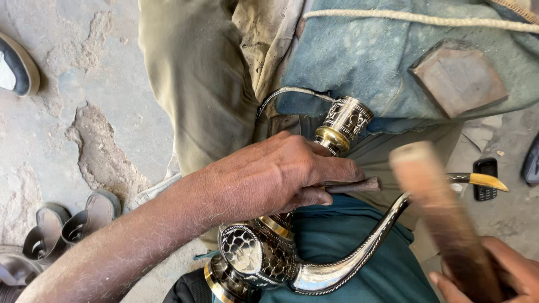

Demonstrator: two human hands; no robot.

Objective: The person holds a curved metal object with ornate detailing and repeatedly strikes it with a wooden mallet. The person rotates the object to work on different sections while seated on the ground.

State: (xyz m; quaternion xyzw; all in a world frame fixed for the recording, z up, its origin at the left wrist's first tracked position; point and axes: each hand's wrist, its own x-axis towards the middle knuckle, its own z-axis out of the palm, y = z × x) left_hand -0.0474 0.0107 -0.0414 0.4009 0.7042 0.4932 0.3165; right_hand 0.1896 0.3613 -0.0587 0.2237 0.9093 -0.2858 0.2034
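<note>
Ewer (264, 252), metal, silver-toned with brass bands and dark engraved panels, lying tilted across the person's lap on a teal cloth (359, 264). Round hammered body at lower centre; neck (345, 126) running up and right to a patterned collar with a brass ring; long curved spout (359, 255) sweeping right from the body and ending in a yellow tip (488, 180). Thin handle (281, 95) arcing from the collar toward the left.

Left hand (281, 177): laid over the ewer's neck, fingers clenched around a short dark punch (351, 186), whose end juts right from the fist, just above the spout.

Right hand (494, 278): at lower right corner, fingers wrapped around the lower end of a wooden mallet (438, 213). Mallet blurred, head raised near the spout, to the right of the punch; contact with either cannot be told.

Surroundings: blue-grey pad (382, 56) above the neck, bearing a flat brown block (457, 78) and crossed by a pale rope (421, 19). Olive trouser leg (191, 73) at upper centre. Cracked concrete floor (84, 112) at left, with sandals (73, 224) at lower left and a shoe (17, 64) at the upper left edge. Small dark phone (485, 178) on the ground at right, behind the spout tip.
</note>
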